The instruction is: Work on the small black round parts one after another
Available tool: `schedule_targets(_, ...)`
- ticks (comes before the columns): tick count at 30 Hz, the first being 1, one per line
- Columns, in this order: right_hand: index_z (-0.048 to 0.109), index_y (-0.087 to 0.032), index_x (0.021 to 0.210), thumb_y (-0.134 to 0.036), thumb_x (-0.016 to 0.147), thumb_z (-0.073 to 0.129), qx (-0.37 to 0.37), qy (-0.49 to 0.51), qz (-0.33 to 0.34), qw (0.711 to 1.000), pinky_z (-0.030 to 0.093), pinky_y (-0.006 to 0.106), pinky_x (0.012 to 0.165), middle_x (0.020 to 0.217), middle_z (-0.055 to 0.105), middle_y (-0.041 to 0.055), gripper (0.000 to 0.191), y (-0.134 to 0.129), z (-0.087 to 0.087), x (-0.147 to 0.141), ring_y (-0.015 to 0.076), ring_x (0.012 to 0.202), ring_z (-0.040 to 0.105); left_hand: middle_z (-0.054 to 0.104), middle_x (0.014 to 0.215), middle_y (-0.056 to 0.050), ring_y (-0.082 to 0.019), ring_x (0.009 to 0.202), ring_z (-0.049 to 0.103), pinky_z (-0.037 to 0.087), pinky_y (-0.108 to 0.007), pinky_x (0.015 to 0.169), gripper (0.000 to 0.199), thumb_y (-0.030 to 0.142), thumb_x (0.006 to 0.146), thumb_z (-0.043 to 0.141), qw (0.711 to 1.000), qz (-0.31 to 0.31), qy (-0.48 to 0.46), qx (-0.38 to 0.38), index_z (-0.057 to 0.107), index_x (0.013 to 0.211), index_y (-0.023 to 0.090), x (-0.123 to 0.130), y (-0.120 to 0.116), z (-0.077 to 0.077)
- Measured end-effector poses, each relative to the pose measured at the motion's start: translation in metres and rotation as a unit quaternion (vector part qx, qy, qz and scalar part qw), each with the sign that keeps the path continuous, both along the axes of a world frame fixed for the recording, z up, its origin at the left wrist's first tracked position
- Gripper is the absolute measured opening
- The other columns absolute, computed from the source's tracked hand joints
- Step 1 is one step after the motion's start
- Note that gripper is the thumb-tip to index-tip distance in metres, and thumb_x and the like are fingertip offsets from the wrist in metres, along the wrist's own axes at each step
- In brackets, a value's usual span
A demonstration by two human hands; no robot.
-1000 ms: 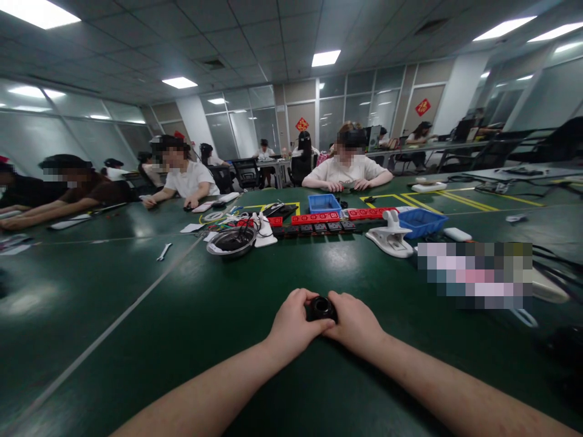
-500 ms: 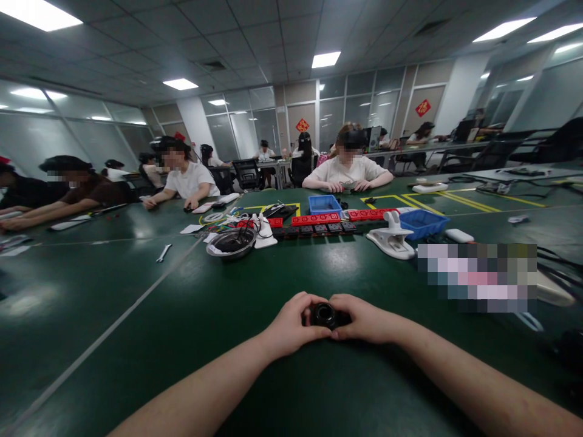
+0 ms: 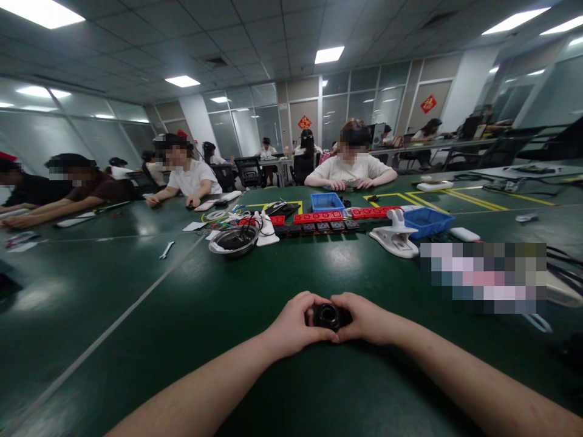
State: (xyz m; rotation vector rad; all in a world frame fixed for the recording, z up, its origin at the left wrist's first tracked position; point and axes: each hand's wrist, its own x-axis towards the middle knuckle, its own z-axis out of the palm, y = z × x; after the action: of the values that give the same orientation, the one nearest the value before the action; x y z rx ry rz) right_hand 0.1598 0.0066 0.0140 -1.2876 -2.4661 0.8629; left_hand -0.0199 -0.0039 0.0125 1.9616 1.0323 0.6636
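Note:
Low over the green table, my left hand (image 3: 298, 323) curls around the left side of a black object with a round, glossy ring on top (image 3: 328, 316). From the other side my right hand (image 3: 362, 318) closes on the same object. Thumbs almost meet at its near edge, and the fingertips come together at its far edge. A dark hollow shows in the middle of the ring, which faces up toward me. The fingers hide the object's sides, so its exact kind cannot be made out.
Beyond my hands lie a metal bowl (image 3: 233, 241) with dark contents, red socket strips (image 3: 319, 216), a white clamp (image 3: 395, 235) and blue trays (image 3: 426, 222). A wrench (image 3: 167, 250) lies left. Across the table sits a co-worker (image 3: 351, 164); a blurred-out patch covers things at right.
The view has shifted slightly, so the background sits a little to the right. Both hands keep their hold on the black object, whose ring appears tilted slightly differently.

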Motion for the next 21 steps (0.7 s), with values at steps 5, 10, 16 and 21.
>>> schedule_targets(5, 0.053, -0.016, 0.076, -0.051, 0.049, 0.065, 0.073, -0.069, -0.067, 0.993, 0.031, 0.022, 0.051, 0.070, 0.052, 0.0024, 0.046, -0.007, -0.004, -0.008, 0.0157, 0.063, 0.047, 0.043, 0.079, 0.002, -0.007, 0.055, 0.038, 0.033, -0.019, 0.050, 0.040, 0.028, 0.053, 0.070, 0.999, 0.041, 0.008, 0.005, 0.054, 0.088, 0.017, 0.004, -0.005, -0.001)
schedule_targets(10, 0.054, -0.017, 0.073, -0.048, 0.061, 0.058, 0.143, -0.123, -0.109, 0.976, 0.034, 0.026, 0.056, 0.068, 0.055, 0.0055, 0.034, -0.017, -0.006, -0.018, 0.0192, 0.068, 0.049, 0.045, 0.080, 0.001, -0.009, 0.059, 0.041, 0.034, -0.021, 0.053, 0.039, 0.026, 0.054, 0.069, 0.994, 0.106, 0.011, 0.032, 0.052, 0.089, 0.018, 0.007, -0.009, -0.006)
schedule_targets(16, 0.052, -0.018, 0.092, -0.054, 0.054, 0.062, 0.130, -0.070, -0.087, 0.985, 0.037, 0.028, 0.062, 0.084, 0.052, 0.0055, 0.053, -0.016, -0.002, -0.013, 0.0201, 0.076, 0.049, 0.044, 0.082, 0.001, -0.009, 0.060, 0.041, 0.035, -0.020, 0.053, 0.040, 0.029, 0.056, 0.069, 0.999, 0.035, -0.001, 0.026, 0.052, 0.090, 0.018, 0.001, -0.004, -0.004)
schedule_targets(21, 0.056, -0.018, 0.085, -0.042, 0.058, 0.065, 0.034, -0.002, 0.032, 0.999, 0.037, 0.025, 0.064, 0.082, 0.050, 0.0016, 0.037, -0.004, 0.004, 0.001, 0.0170, 0.077, 0.048, 0.043, 0.081, 0.001, -0.008, 0.060, 0.040, 0.034, -0.019, 0.053, 0.042, 0.034, 0.057, 0.068, 1.000, -0.014, -0.007, 0.023, 0.053, 0.092, 0.018, -0.003, 0.003, -0.002)
